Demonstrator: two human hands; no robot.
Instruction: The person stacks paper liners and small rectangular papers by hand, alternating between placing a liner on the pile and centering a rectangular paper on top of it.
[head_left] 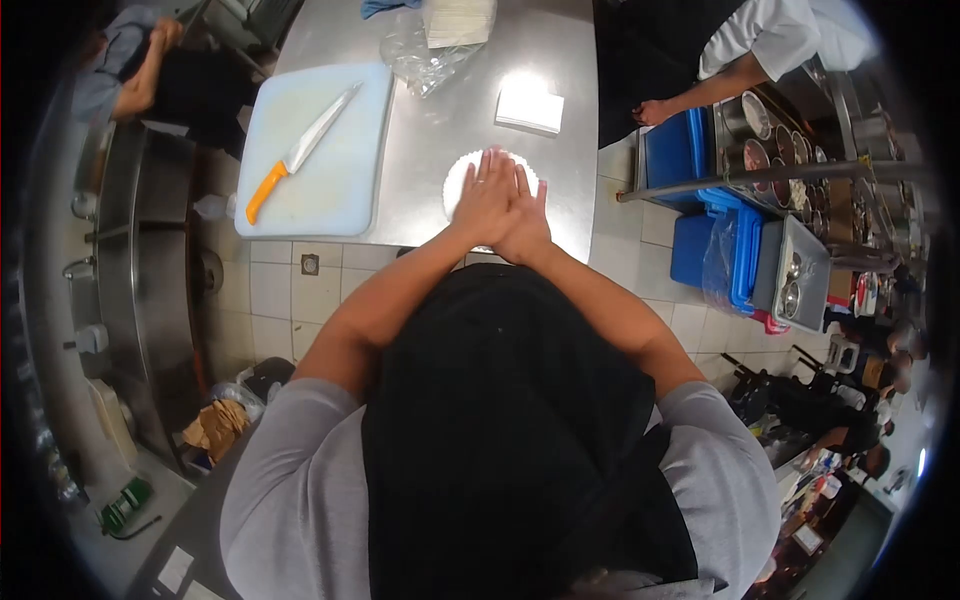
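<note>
White round dough sheet (462, 180) lies on the steel worktop (440, 120); left hand (484, 200) and right hand (524, 222) press flat on it (fingers spread), overlapping, pinching nothing.

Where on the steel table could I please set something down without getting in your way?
Bare steel table lies right of the hands, below the white paper stack, and between the white cutting board and the white round sheet. The far edge is crowded with a clear plastic bag.
</note>
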